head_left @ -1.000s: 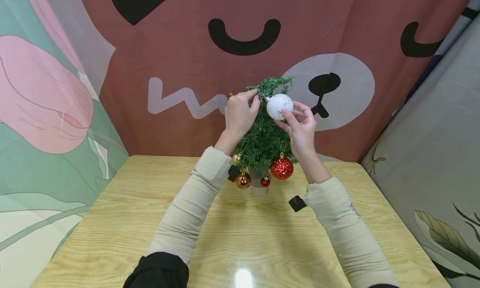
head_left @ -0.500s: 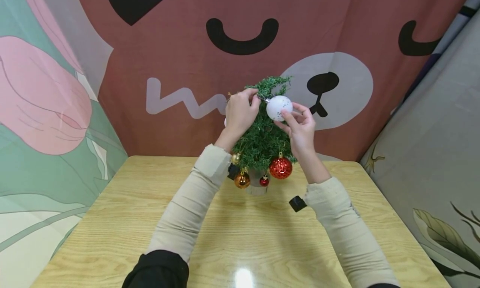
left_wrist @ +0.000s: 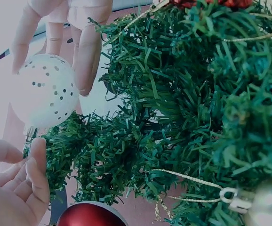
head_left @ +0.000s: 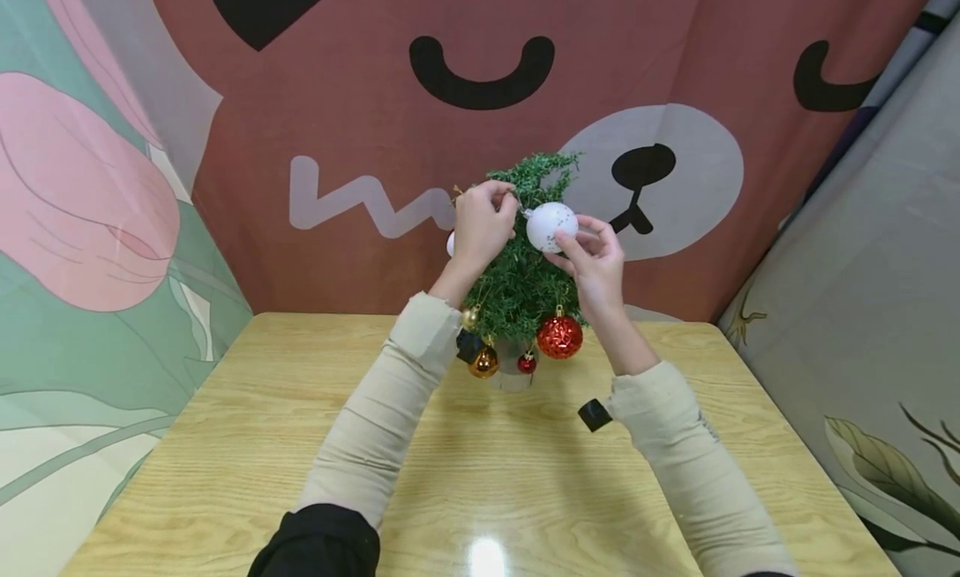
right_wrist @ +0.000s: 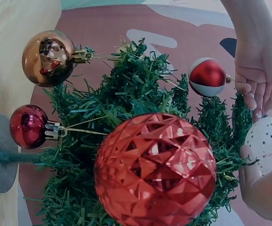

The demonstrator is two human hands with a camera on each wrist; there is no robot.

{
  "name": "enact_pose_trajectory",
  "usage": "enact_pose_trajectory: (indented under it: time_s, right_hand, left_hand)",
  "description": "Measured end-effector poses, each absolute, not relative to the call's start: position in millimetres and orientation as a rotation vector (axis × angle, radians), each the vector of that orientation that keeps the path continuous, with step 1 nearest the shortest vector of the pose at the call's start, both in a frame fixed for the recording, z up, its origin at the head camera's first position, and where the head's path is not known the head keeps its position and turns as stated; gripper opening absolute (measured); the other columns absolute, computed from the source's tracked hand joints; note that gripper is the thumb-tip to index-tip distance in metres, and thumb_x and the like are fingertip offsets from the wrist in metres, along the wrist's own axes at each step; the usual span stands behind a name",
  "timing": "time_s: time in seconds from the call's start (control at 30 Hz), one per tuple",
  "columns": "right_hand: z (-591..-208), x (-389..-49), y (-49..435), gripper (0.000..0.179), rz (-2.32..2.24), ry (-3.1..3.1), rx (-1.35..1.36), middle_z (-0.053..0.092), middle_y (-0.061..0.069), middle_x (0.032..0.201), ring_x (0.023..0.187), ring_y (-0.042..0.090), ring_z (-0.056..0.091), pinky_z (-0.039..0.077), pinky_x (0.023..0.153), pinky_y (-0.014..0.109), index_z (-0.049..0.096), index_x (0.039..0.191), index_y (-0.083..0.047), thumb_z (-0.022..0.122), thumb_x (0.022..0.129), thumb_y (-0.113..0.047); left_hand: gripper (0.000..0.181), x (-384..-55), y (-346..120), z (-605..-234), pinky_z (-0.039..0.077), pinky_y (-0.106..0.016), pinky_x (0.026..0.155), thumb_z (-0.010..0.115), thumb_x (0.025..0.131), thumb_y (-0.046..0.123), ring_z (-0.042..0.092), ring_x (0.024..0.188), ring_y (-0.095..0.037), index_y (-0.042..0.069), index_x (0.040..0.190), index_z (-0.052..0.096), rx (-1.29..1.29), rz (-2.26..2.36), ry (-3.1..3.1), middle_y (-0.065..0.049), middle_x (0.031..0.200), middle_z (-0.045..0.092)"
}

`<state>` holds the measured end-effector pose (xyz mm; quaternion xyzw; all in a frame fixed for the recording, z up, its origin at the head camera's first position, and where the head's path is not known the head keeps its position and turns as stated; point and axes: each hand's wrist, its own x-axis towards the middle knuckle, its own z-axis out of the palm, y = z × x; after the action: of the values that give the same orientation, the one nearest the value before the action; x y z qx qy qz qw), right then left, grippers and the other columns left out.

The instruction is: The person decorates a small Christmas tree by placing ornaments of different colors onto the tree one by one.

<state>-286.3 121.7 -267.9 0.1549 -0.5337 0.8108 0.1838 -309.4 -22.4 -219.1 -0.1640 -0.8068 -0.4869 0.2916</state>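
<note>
A small green Christmas tree (head_left: 525, 285) stands at the table's back edge. In front of its upper part, my right hand (head_left: 600, 268) holds a white speckled bauble (head_left: 551, 227) between thumb and fingers. The bauble's silver cap points toward my left hand (head_left: 482, 227), whose thumb and fingertips pinch its hanging loop just beyond the cap. In the left wrist view, the left fingertips (left_wrist: 38, 153) are close under the cap of the white bauble (left_wrist: 44, 92), beside the branches. The loop itself is mostly hidden by those fingers.
Low on the tree hang a faceted red bauble (head_left: 559, 338), a small red bauble (head_left: 527, 363), an orange-gold bauble (head_left: 483, 363) and a small gold bauble (head_left: 470, 317). A red-and-white bauble (right_wrist: 206, 77) hangs near my left hand. A patterned curtain (head_left: 360, 268) rises behind the table (head_left: 480, 469).
My right hand has lowered the white bauble slightly and brought it a little to the left. The left hand keeps its pinch with barely any movement.
</note>
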Motion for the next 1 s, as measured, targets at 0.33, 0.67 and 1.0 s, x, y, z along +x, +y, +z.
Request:
enact_pose_trajectory:
  time_s: [0.33,0.67,1.0]
  right_hand:
    - [-285,-297,120,0.044,2.112,-1.711,0.528,0.048,0.01,0.103,0.089,0.017,0.055,0.05,0.075,0.028,0.044,0.121,-0.002,0.063,0.082,-0.006]
    - [-280,-286,117,0.056,1.869,-1.928,0.536,0.044,0.008,0.103,0.089,0.016,0.052,0.047,0.073,0.024,0.036,0.127,0.002,0.065,0.08,-0.002]
    - [-294,-296,121,0.052,1.522,-2.042,0.652,0.047,0.014,0.11,0.098,0.023,0.053,0.047,0.081,0.029,0.043,0.116,0.003,0.07,0.078,-0.02]
  left_hand:
    - [0.021,-308,-22,-219,0.044,-0.021,0.044,0.058,0.087,0.021,0.057,0.048,-0.008,0.004,0.093,0.068,-0.35,-1.194,-2.217,-0.005,0.079,0.067]
    - [0.015,-307,-22,-224,0.042,-0.023,0.049,0.062,0.085,0.021,0.058,0.064,-0.011,0.009,0.091,0.069,-0.367,-1.084,-2.217,-0.002,0.084,0.068]
    - [0.018,-303,-21,-226,0.032,-0.022,0.041,0.062,0.085,0.022,0.047,0.048,-0.012,0.011,0.096,0.07,-0.379,-1.038,-2.257,-0.001,0.088,0.068]
